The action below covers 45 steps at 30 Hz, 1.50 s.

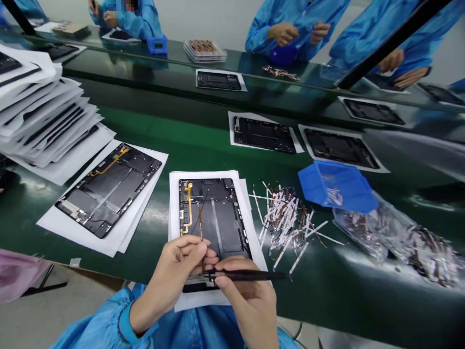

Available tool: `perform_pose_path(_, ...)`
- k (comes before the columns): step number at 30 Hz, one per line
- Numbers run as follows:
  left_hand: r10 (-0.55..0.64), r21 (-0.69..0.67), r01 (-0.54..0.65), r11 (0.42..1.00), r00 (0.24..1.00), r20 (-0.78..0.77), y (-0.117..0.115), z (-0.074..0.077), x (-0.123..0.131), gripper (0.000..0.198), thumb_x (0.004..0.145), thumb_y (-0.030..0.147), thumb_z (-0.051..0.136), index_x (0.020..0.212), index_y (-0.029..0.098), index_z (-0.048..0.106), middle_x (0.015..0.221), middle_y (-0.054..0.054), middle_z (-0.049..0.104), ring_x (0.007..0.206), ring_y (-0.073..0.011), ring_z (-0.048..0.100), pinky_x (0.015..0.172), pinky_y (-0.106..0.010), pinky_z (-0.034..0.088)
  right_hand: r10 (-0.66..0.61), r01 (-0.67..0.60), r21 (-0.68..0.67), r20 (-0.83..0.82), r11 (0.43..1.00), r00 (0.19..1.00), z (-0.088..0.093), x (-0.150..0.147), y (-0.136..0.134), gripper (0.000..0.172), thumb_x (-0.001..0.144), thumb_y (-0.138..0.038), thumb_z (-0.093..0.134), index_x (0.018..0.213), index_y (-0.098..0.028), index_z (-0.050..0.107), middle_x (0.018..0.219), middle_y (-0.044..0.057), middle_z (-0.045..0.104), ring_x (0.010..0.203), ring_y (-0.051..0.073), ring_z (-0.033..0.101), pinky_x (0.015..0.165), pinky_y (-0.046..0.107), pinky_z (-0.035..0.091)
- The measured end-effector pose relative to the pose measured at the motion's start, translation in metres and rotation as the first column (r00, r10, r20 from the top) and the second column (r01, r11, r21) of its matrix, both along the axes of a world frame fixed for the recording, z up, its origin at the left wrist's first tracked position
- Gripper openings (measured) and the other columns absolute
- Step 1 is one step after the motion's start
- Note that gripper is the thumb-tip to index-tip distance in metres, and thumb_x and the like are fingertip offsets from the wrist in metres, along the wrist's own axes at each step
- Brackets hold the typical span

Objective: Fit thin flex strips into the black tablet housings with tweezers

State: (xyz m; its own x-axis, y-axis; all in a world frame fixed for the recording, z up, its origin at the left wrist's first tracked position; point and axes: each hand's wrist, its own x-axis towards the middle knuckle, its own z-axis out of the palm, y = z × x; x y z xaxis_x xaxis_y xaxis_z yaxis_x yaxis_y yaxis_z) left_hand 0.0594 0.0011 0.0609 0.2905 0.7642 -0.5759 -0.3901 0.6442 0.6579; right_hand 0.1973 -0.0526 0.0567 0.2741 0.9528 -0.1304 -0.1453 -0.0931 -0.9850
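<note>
My left hand (pixel 176 264) is closed, pinching a thin brown-and-white flex cable (pixel 200 220) that stands up above its fingers. Black tweezers (pixel 256 275) lie in the grip of my right hand (pixel 250 296), their tips pointing left near the cable's lower end. Whether the tips touch the cable I cannot tell. Under both hands is a black tablet housing (pixel 227 213) on white paper (pixel 174 203); an orange flex strip (pixel 189 208) runs along its left side. My hands cover its lower part.
A heap of flex cables (pixel 285 218) lies right of the housing, beside a blue bin (pixel 336 186) and a plastic bag of cables (pixel 410 242). At left are another housing (pixel 111 189) and stacked papers (pixel 47 116). Co-workers' hands (pixel 283 35) show across the bench.
</note>
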Motion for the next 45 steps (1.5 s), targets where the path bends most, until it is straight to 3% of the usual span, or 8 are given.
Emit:
perform_pose_path(6,-0.04,0.022,0.04,0.999,0.999,0.019,0.0,-0.003,-0.002,0.036,0.074,0.047,0.083,0.089,0.015,0.074,0.08,-0.006,0.078,0.074,-0.0167,0.075,0.073,-0.026,0.062,-0.038,0.038,-0.092,-0.005,0.995,0.999,-0.002,-0.006,0.001,0.011,0.074,-0.028,0.083,0.079,-0.023,0.074,0.076,0.002,0.073,0.071,0.019,0.072,0.068,0.028,0.061)
perform_pose_path(10,-0.047,0.254,0.103,0.962,0.974,-0.22,-0.007,-0.004,-0.012,0.033,0.082,0.048,0.075,0.098,0.02,0.077,0.089,-0.008,0.079,0.08,-0.0224,0.077,0.074,-0.031,0.064,-0.09,0.087,-0.082,-0.032,0.993,0.995,-0.01,-0.005,0.001,0.014,0.074,-0.029,0.083,0.08,-0.021,0.074,0.075,0.003,0.075,0.067,0.019,0.072,0.059,0.025,0.06)
perform_pose_path(14,0.165,0.623,0.316,0.715,0.79,-0.59,-0.019,-0.011,-0.028,0.02,0.075,0.025,0.083,0.095,0.027,0.081,0.091,-0.004,0.08,0.082,-0.0245,0.078,0.075,-0.029,0.064,-0.142,0.135,-0.072,-0.104,0.988,0.984,-0.018,-0.006,0.002,0.016,0.074,-0.029,0.083,0.083,-0.021,0.073,0.076,0.004,0.076,0.071,0.019,0.075,0.063,0.025,0.061)
perform_pose_path(19,0.3,0.797,0.516,0.314,0.742,-0.599,-0.025,-0.022,-0.041,0.05,0.081,0.002,0.072,0.124,0.029,0.07,0.103,-0.001,0.079,0.087,-0.0205,0.078,0.083,-0.026,0.063,-0.144,0.135,-0.065,-0.159,0.989,0.977,-0.017,-0.012,0.005,0.014,0.073,-0.026,0.084,0.083,-0.022,0.074,0.075,0.002,0.077,0.07,0.018,0.076,0.065,0.024,0.063)
perform_pose_path(23,0.299,0.796,0.572,0.199,0.737,-0.605,-0.024,-0.031,-0.047,0.068,0.083,-0.002,0.069,0.142,0.027,0.054,0.114,-0.004,0.076,0.1,-0.0218,0.075,0.092,-0.029,0.061,-0.154,0.147,-0.053,-0.164,0.988,0.974,-0.015,-0.018,0.006,0.012,0.072,-0.022,0.084,0.08,-0.023,0.075,0.075,0.001,0.078,0.068,0.017,0.075,0.064,0.022,0.062)
perform_pose_path(33,0.282,0.791,0.562,0.242,0.74,-0.611,-0.022,-0.039,-0.058,0.07,0.084,-0.003,0.066,0.145,0.028,0.05,0.116,-0.004,0.075,0.101,-0.0221,0.075,0.092,-0.03,0.06,-0.185,0.177,-0.067,-0.131,0.982,0.974,-0.018,-0.033,0.01,0.012,0.074,-0.021,0.084,0.082,-0.023,0.074,0.075,0.001,0.078,0.067,0.016,0.075,0.062,0.022,0.062)
perform_pose_path(39,0.258,0.771,0.579,0.266,0.727,-0.636,-0.013,-0.038,-0.065,0.049,0.087,0.008,0.069,0.133,0.024,0.061,0.113,-0.004,0.076,0.101,-0.0211,0.074,0.093,-0.029,0.06,-0.208,0.205,-0.056,-0.059,0.977,0.976,-0.012,-0.038,0.019,0.013,0.074,-0.023,0.083,0.078,-0.022,0.071,0.07,-0.001,0.075,0.061,0.016,0.073,0.058,0.022,0.061)
perform_pose_path(45,0.266,0.576,0.63,0.52,0.521,-0.811,-0.009,-0.038,-0.076,0.011,0.094,0.016,0.058,0.101,0.024,0.061,0.135,-0.008,0.054,0.13,-0.022,0.053,0.104,-0.039,0.051,-0.242,0.252,-0.045,0.167,0.967,0.956,-0.01,-0.042,0.032,0.011,0.076,-0.019,0.079,0.073,-0.021,0.069,0.067,-0.001,0.07,0.059,0.014,0.07,0.056,0.021,0.059)
